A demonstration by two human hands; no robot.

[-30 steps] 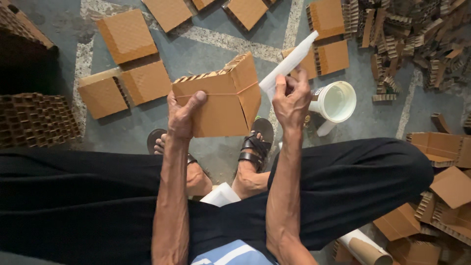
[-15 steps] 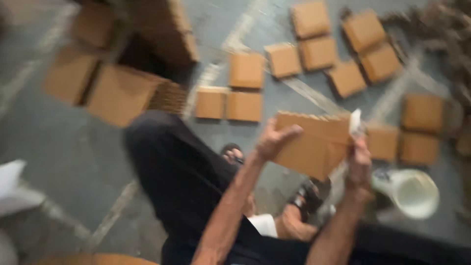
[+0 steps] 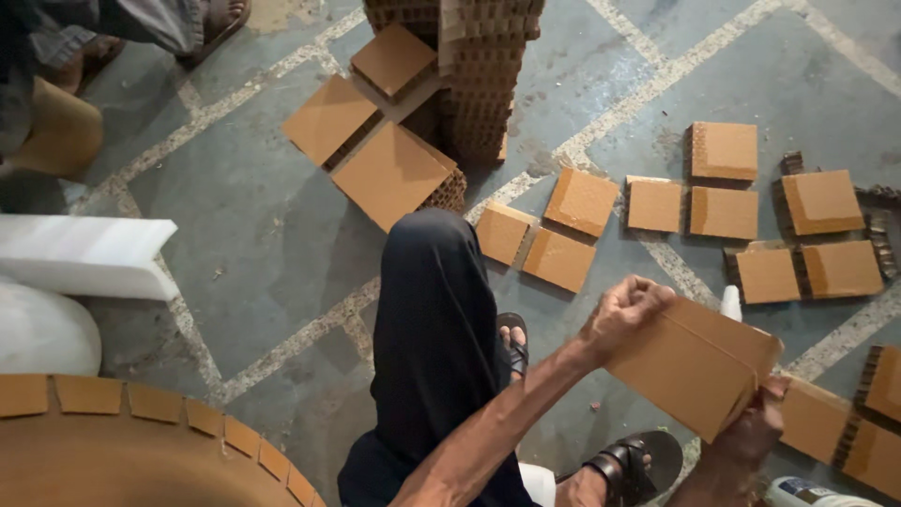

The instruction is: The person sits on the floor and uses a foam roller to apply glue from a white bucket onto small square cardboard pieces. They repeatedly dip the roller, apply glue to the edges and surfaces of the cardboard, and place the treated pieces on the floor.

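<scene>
My left hand (image 3: pixel 627 314) grips the upper left edge of a brown corrugated cardboard piece (image 3: pixel 690 366) held over my knee. My right hand (image 3: pixel 751 434) holds the same piece from below at its right corner. A white object's tip (image 3: pixel 730 302) shows just behind the cardboard's top edge; what it is and whether my right hand holds it is hidden. My black-trousered leg (image 3: pixel 436 347) and sandalled feet (image 3: pixel 624 465) are under the piece.
Several square cardboard pieces (image 3: pixel 723 211) lie spread on the grey concrete floor. A tall stack of corrugated pieces (image 3: pixel 488 66) stands at the top. White foam blocks (image 3: pixel 80 255) sit at left, a round cardboard form (image 3: pixel 141 451) at bottom left. Another person's foot (image 3: pixel 211 19) shows at top left.
The view has swung left and steadied. The cardboard piece is now lower right in view, still held in both hands. The white cup is out of sight.
</scene>
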